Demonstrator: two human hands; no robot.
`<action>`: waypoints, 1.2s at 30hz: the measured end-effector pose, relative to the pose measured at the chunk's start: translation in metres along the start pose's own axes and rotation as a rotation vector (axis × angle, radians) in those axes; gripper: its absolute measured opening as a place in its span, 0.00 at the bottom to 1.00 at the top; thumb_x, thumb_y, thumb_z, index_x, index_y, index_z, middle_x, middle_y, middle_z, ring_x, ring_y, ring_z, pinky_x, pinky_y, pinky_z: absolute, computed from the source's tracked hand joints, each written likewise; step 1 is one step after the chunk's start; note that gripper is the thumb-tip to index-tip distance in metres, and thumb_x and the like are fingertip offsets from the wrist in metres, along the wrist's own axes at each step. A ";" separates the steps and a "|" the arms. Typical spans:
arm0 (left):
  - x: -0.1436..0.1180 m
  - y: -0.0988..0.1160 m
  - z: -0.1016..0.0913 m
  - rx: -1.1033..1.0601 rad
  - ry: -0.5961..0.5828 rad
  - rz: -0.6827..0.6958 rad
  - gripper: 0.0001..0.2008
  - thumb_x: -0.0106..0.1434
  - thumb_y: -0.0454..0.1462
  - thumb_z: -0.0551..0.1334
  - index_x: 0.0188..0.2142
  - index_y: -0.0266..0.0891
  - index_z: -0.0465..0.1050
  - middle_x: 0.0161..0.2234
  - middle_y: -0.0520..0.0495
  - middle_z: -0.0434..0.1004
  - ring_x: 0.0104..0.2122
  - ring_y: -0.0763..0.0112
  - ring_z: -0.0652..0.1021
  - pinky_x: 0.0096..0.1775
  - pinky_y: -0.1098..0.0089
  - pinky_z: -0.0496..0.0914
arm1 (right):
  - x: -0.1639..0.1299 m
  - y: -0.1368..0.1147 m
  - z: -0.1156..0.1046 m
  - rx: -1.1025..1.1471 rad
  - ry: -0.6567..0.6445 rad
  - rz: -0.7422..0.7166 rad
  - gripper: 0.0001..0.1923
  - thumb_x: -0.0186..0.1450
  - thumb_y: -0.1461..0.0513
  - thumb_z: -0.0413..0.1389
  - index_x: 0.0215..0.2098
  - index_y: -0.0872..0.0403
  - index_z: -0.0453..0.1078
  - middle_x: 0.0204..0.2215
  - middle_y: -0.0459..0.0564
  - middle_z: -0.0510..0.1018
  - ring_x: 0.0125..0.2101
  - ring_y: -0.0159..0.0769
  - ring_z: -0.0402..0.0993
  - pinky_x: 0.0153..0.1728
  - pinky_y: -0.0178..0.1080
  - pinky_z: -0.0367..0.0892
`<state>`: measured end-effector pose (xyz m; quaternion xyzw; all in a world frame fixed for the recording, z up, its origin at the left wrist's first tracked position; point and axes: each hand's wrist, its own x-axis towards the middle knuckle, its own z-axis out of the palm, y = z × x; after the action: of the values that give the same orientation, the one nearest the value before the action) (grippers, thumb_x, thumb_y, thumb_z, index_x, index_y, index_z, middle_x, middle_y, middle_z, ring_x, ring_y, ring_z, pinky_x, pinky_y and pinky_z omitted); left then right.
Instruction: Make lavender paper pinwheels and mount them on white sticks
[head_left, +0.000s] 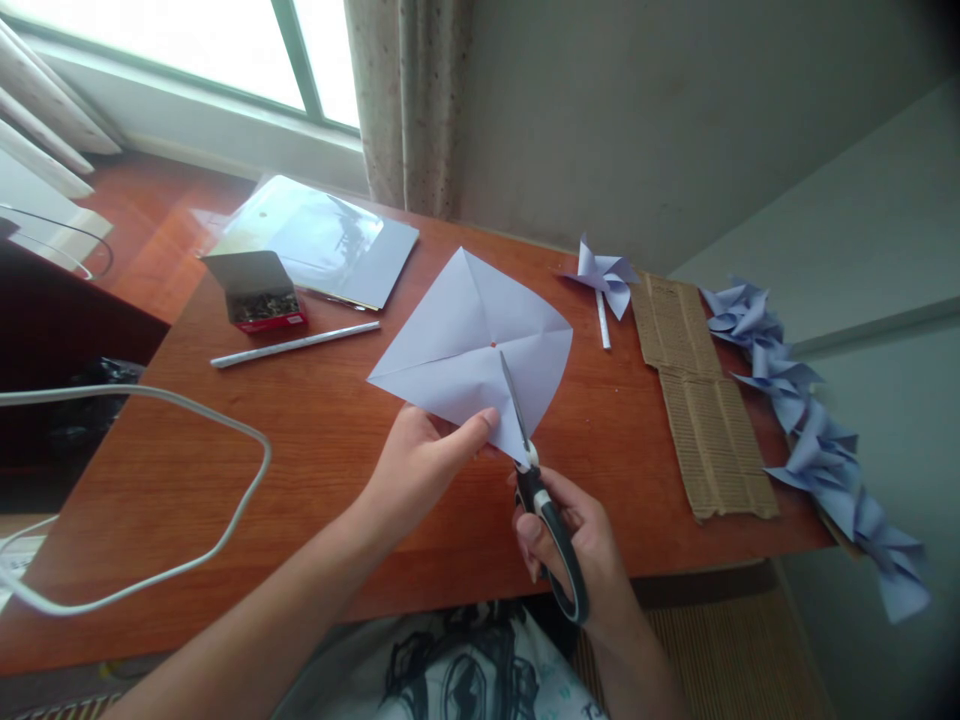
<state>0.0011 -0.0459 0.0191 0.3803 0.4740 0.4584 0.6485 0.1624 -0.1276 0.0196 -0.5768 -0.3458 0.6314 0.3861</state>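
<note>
My left hand [427, 450] pinches the near edge of a pale lilac square of paper [450, 345], thumb on top and the other fingers underneath. Creases cross the paper from its corners, and a small reddish hole or dot sits at the centre. My right hand [577, 530] is closed round the black and grey handles of a pair of scissors [551, 530]. One blade lies over the paper, running from the near corner toward the centre; the other blade is hidden beneath the sheet.
A paper pinwheel [600, 275] on a stick lies beside corrugated cardboard [709, 420], with several more pinwheels [795, 400] along the right edge. At left are a rolled paper stick [296, 344], an open box [262, 300] of small metallic pieces, a plastic-sleeved paper pack [315, 240] and a white cable [255, 480].
</note>
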 end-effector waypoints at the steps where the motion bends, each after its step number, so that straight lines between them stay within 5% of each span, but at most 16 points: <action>1: 0.000 0.000 0.000 -0.001 0.000 -0.001 0.11 0.59 0.37 0.69 0.22 0.37 0.74 0.21 0.52 0.76 0.24 0.73 0.74 0.28 0.75 0.67 | 0.000 0.000 0.000 0.003 0.001 0.001 0.27 0.58 0.45 0.67 0.45 0.54 0.71 0.22 0.40 0.68 0.16 0.23 0.59 0.17 0.29 0.59; 21: -0.002 -0.008 -0.008 -0.184 0.042 0.093 0.07 0.60 0.38 0.71 0.29 0.36 0.78 0.25 0.51 0.77 0.26 0.73 0.74 0.29 0.74 0.69 | -0.005 0.008 -0.014 -0.020 -0.178 -0.083 0.33 0.57 0.39 0.65 0.51 0.50 0.70 0.25 0.45 0.71 0.23 0.30 0.63 0.24 0.35 0.56; 29: 0.000 0.000 -0.006 -0.319 0.128 0.107 0.08 0.54 0.37 0.73 0.28 0.35 0.78 0.25 0.50 0.76 0.24 0.73 0.74 0.27 0.73 0.70 | -0.001 0.012 -0.038 0.067 -0.108 -0.108 0.31 0.56 0.39 0.65 0.48 0.47 0.70 0.25 0.46 0.72 0.23 0.34 0.62 0.24 0.38 0.56; 36: -0.001 0.003 -0.007 -0.382 -0.070 -0.053 0.13 0.48 0.37 0.75 0.34 0.36 0.81 0.29 0.46 0.81 0.30 0.62 0.80 0.32 0.69 0.73 | 0.017 0.009 -0.060 0.221 0.024 -0.197 0.21 0.64 0.48 0.61 0.50 0.49 0.69 0.30 0.49 0.75 0.25 0.37 0.68 0.23 0.39 0.64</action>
<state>-0.0067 -0.0461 0.0202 0.2536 0.3653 0.5091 0.7369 0.2209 -0.1171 -0.0019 -0.5015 -0.3243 0.6180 0.5113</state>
